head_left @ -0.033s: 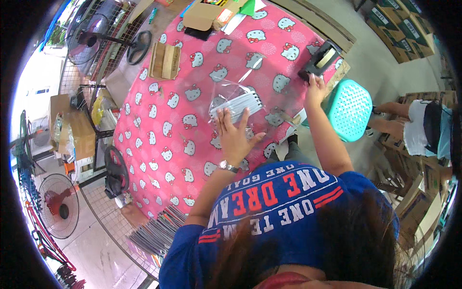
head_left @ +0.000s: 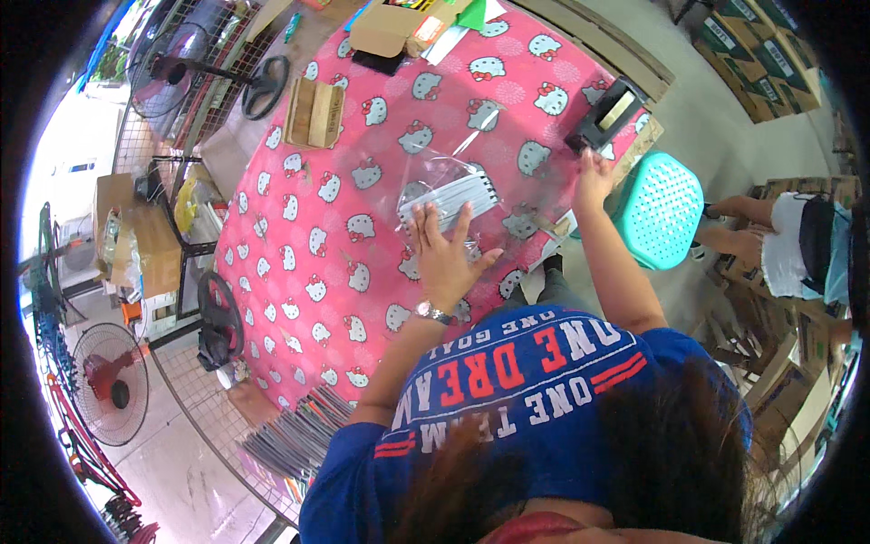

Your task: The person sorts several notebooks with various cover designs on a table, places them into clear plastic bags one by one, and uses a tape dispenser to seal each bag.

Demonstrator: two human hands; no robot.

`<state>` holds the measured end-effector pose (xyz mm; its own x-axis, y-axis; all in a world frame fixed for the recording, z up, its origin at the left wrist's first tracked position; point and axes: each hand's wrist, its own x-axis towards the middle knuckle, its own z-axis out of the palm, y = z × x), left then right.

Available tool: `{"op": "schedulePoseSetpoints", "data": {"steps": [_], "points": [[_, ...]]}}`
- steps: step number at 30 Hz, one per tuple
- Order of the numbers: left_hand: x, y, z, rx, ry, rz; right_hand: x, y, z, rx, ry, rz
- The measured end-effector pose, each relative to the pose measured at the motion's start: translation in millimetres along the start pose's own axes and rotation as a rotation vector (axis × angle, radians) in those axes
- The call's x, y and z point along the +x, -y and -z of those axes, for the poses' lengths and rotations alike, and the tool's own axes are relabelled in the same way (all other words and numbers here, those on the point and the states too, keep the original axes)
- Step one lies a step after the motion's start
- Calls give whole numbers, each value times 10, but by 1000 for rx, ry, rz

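A small white spiral-bound notepad [head_left: 458,201] lies on the pink patterned tablecloth, with clear plastic film [head_left: 435,168] around it. My left hand [head_left: 441,258] rests on the near edge of the pad and film, its fingers stretched out and thumb apart. Off to the right, a black tape dispenser [head_left: 603,118] with a pale roll stands near the table's edge. My right hand [head_left: 594,177] is at the dispenser's near end, thumb and fingers pinched together. Whatever is between those fingertips is too small to make out.
A wooden block holder [head_left: 314,113] sits on the table's left side. An open cardboard box [head_left: 385,32] is at the far edge. A turquoise stool [head_left: 660,213] stands right of the table. Fans, a row of thin books [head_left: 294,435] and another person [head_left: 788,240] are around it.
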<state>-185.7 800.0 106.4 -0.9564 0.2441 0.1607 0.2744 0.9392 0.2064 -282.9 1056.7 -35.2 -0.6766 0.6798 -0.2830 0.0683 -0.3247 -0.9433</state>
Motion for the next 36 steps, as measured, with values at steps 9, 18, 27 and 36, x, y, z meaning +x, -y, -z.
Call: {"op": "schedulePoseSetpoints", "data": {"steps": [9,18,27,36], "points": [[-15,35,-42,-221,-71,70,-781,1219,-1165,-411,1494,68],[8,86,14,-288,-62,137,-1280,1425,-1535,-1417,1546,764],[282,455,386,-132,15,-418,-513,869,-1526,-762,1479,255],[399,805,362,-807,89,103,-760,1355,-1291,-636,1913,523]]}}
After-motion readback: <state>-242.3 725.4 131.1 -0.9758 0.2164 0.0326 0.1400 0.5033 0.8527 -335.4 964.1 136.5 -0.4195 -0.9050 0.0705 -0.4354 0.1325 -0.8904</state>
